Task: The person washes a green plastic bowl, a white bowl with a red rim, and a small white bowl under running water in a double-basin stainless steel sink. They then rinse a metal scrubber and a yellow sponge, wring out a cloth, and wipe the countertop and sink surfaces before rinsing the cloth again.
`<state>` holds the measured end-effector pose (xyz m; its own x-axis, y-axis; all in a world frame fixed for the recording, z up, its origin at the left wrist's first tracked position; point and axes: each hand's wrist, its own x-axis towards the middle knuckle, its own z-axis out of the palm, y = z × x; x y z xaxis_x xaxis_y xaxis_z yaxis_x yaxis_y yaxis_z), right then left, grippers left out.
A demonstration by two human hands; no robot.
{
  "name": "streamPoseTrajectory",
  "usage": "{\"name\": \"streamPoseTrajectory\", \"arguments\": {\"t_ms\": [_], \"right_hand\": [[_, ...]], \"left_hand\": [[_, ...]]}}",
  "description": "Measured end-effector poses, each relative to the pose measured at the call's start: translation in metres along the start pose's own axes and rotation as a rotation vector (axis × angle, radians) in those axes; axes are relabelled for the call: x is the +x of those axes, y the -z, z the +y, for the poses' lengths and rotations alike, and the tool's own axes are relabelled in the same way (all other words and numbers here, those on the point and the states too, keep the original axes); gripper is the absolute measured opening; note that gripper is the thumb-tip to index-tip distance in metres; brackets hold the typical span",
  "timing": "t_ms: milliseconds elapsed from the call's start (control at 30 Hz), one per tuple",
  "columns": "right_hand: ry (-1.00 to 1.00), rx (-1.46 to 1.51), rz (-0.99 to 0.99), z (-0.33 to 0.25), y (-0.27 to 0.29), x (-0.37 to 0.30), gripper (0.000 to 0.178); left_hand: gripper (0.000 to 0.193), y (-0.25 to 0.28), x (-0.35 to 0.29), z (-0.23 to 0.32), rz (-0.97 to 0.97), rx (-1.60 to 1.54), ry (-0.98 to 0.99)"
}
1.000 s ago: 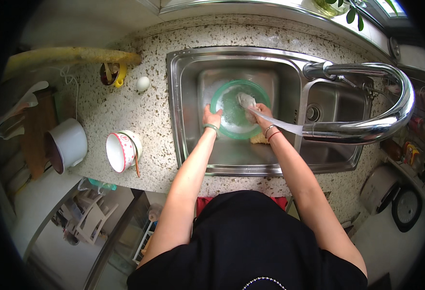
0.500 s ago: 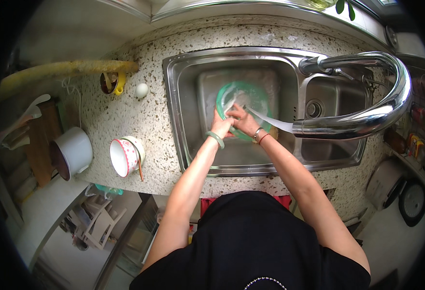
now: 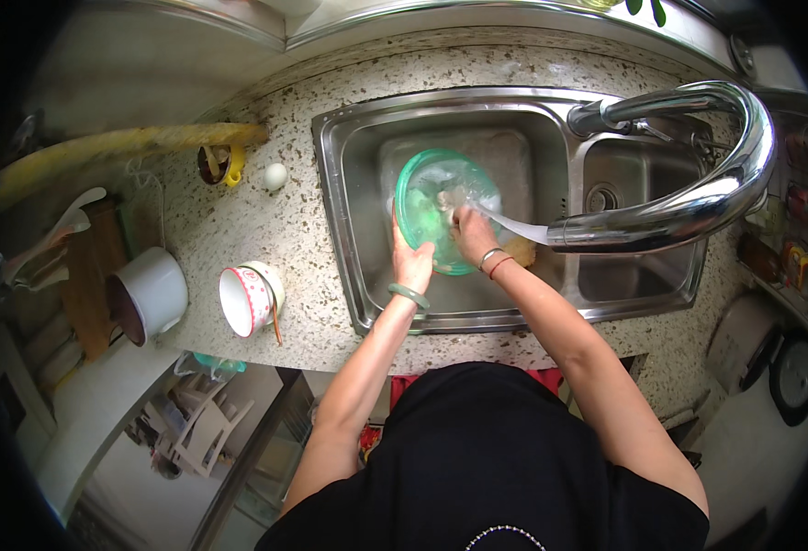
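Note:
A translucent green basin [image 3: 403,204] is tilted inside the large sink bowl. My left hand [image 3: 412,264], with a jade-coloured bangle at its wrist, grips the basin's near-left rim. My right hand [image 3: 473,235] is over the basin with its fingers closed, right at the water stream [image 3: 517,228]. Something whitish shows by the fingertips, too blurred to name. Cloudy water and a paler green patch show inside the basin. A yellowish thing [image 3: 521,251] lies in the sink beside the basin, partly hidden by my right wrist.
A chrome faucet [image 3: 661,237] arches over the smaller sink bowl [image 3: 638,266] on the right. Left on the speckled counter are a white egg [image 3: 275,176], a yellow mug [image 3: 235,166], stacked bowls [image 3: 236,301] with a brown-handled utensil, and a white pot [image 3: 158,292].
My right hand has drawn away from my left and closed its fingers. My left hand has shifted down and left along the basin, which has moved slightly left.

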<state>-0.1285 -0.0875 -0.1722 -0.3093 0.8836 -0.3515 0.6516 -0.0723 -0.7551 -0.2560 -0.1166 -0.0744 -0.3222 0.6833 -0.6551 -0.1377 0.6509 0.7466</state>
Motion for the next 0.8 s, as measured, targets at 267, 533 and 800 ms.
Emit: {"name": "streamPoseTrajectory", "arguments": {"t_ms": [267,533,800], "right_hand": [[0.072,0.139,0.235,-0.017,0.002,0.032,0.032],[-0.127,0.904,-0.381,-0.047,0.013,0.005,0.034],[0.238,-0.094,-0.240,-0.011,0.043,-0.010,0.017]], "left_hand": [[0.086,-0.002,-0.003,0.001,-0.075,0.055,-0.059],[0.078,0.001,0.001,0.013,-0.101,0.011,-0.072],[0.084,0.006,0.000,0.016,-0.103,-0.075,-0.105]]}}
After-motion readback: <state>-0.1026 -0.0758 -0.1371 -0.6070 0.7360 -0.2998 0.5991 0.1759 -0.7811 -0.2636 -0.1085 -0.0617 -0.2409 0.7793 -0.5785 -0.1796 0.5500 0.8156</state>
